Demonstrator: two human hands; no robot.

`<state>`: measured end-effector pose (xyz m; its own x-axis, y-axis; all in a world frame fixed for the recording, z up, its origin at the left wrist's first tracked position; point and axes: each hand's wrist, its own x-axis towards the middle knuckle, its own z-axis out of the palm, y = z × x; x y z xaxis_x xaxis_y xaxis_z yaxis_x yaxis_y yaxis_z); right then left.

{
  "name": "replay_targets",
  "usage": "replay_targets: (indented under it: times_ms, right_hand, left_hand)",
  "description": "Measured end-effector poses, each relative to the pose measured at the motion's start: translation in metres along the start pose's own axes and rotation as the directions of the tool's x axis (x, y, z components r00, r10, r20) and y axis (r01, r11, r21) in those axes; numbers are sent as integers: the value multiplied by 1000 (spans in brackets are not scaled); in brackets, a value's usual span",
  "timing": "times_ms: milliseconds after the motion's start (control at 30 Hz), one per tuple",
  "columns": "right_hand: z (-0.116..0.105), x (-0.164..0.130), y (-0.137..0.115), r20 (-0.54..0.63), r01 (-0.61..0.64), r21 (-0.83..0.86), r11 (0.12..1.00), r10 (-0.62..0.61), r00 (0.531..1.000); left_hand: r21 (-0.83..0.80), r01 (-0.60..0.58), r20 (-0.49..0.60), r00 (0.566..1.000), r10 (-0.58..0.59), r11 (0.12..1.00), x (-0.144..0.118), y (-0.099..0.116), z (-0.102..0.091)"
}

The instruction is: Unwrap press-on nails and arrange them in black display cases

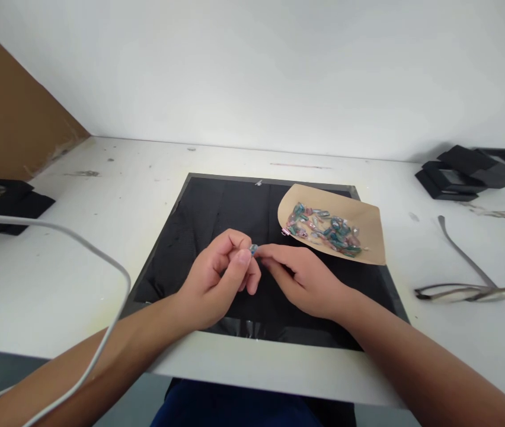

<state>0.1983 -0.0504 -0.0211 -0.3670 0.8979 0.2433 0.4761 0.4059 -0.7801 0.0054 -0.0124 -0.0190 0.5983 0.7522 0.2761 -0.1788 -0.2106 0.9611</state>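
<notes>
From the head camera I see both hands meeting at the centre of the frame, over a black mat [217,207] that lies on a white table [101,178]. My left hand [217,279] is curled nearly closed, thumb and forefinger pinching a tiny bead [253,249]. My right hand [301,276] is also mostly closed, its fingertips pressed against the same bead from the other side, so both hands grip it together. The bead looks pale blue-grey and glassy, and is too small for me to make out its shape.

Just right of and above the hands, a tan piece of paper [368,225] rests on the mat's upper right corner, carrying a pile of beads [323,230] in teal, pink and clear tones.

At the right of the frame lie metal tweezers [470,290] on the table, with black boxes [470,169] stacked in the upper right. Another black box [3,198] sits at the left edge, and a white cable [101,255] loops across the lower left.
</notes>
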Motion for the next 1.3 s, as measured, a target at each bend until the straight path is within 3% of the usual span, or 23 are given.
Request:
replay_targets:
  times_ms: [100,167,233,300,333,367,467,533,667,767,833,900,1000,1167,1300]
  right_hand:
    - [1,-2,-5,-193,27,-51,998,-37,981]
    - [-3,-4,-10,-369,38,-154,987,-93,925]
    - [-15,-7,-12,-562,32,-304,952,-206,801]
    - [-32,-9,-11,-711,-31,-435,900,-322,625]
    - [-41,-9,-9,-756,-91,-461,883,-337,560]
    - [-50,-8,-5,-776,-175,-484,858,-328,539]
    - [-66,-4,9,-735,-399,-524,752,-163,658]
    - [-64,-2,15,-688,-417,-547,726,-106,718]
    - [-43,0,8,-605,-157,-531,833,-243,758]
    - [-25,-2,-7,-517,94,-398,913,-308,799]
    - [-17,-3,-17,-456,197,-278,940,-310,834]
    - [-12,-4,-23,-428,259,-201,945,-322,844]
    - [-8,-5,-28,-423,312,-219,924,-378,823]
    - [-8,-5,-27,-403,284,-307,908,-394,826]
    - [-7,-4,-29,-398,308,-257,916,-391,830]
  left_hand:
    - [-1,9,25,1000,-9,1000,-1,1,0]
    - [-6,-3,34,999,3,1000,-2,1,-1]
    - [-15,-23,35,999,24,1000,-3,2,-1]
    - [-28,-45,37,998,46,999,-4,3,-1]
    - [-35,-54,40,998,55,998,-5,4,-1]
    - [-42,-60,44,997,62,997,-6,4,-1]
    - [-70,-76,54,995,80,995,-8,7,0]
    - [-86,-84,60,994,89,993,-9,8,0]
    - [-95,-104,68,992,111,990,-9,12,0]
    - [-93,-113,82,989,121,989,-8,15,0]
    - [-92,-99,90,990,107,991,-7,17,-1]
    - [-80,-72,83,993,78,994,-6,19,-1]
    - [-58,-12,56,998,16,998,-4,22,-2]
    - [-17,38,49,998,-37,999,-3,25,-2]
    - [22,61,33,998,-61,998,-2,26,-1]
